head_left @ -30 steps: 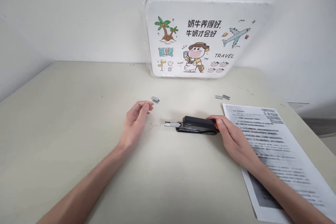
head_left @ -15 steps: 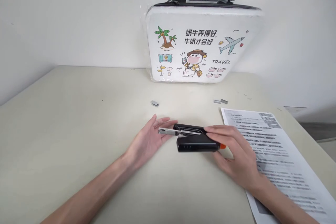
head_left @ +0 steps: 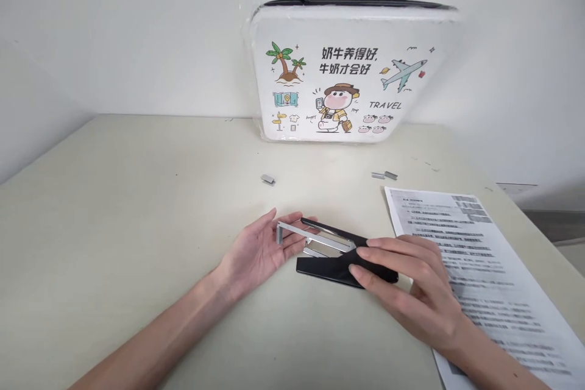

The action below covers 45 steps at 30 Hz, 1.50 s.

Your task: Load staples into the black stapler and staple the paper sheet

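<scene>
My right hand (head_left: 418, 289) grips a black stapler (head_left: 340, 274) by its rear end, fingers and thumb closed round it. The stapler is spread apart, with its metal magazine (head_left: 320, 236) showing between the two black halves and pointing left. At the magazine's front tip, a small grey metal piece (head_left: 280, 234) hangs down, perhaps a strip of staples. My left hand (head_left: 260, 250) is open, palm turned up and fingers stretched towards the stapler. Its fingertips lie partly behind the stapler's front; whether they touch it I cannot tell.
Short staple strips lie on the table, one strip (head_left: 268, 180) beyond my left hand and a pair (head_left: 384, 175) further right. A printed sheet (head_left: 493, 292) lies under my right forearm. Against the wall stands a white cartoon case (head_left: 315, 30) in clear plastic.
My right hand has turned the stapler, so its open inside and magazine show more. A grey piece now hangs at the magazine's tip. The left hand has barely shifted.
</scene>
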Motion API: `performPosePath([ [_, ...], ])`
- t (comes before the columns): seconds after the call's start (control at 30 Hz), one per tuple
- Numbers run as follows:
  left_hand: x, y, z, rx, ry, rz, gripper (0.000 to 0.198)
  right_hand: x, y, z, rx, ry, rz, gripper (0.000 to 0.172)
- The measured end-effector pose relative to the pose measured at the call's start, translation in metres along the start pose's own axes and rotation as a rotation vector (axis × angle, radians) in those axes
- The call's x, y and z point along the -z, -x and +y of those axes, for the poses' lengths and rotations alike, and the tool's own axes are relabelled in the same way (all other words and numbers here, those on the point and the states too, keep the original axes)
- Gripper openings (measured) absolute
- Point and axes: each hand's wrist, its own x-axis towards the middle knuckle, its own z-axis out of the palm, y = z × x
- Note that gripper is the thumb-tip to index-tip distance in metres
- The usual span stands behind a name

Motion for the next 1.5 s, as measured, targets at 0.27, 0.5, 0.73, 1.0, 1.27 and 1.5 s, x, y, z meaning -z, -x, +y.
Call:
performPosePath([
  [0.27, 0.003, 0.000, 0.004, -0.075, -0.054, 0.031, 0.027, -0.003, 0.003, 0.009, -0.112, 0.046, 0.096, 0.043],
  [0.5, 0.000, 0.014, 0.004, -0.320, -0.594, 0.241, 0.034, -0.003, 0.008, 0.020, -0.217, 0.021, 0.093, 0.049],
  [0.73, -0.004, 0.016, -0.005, -0.406, -0.928, 0.067, 0.050, -0.006, 0.009, 0.019, -0.206, 0.005, 0.096, 0.050],
  [1.0, -0.004, 0.015, -0.004, -0.385, -0.904, -0.086, 0.049, -0.009, 0.007, 0.016, -0.162, -0.027, 0.115, 0.049],
  [1.27, 0.005, 0.008, 0.001, -0.315, -0.457, 0.021, 0.020, -0.012, 0.011, 0.022, -0.249, 0.001, 0.035, 0.038],
  [1.5, 0.008, 0.007, 0.004, -0.233, -0.092, -0.004, 0.013, -0.023, 0.010, 0.032, -0.561, 0.028, -0.114, 0.020],
])
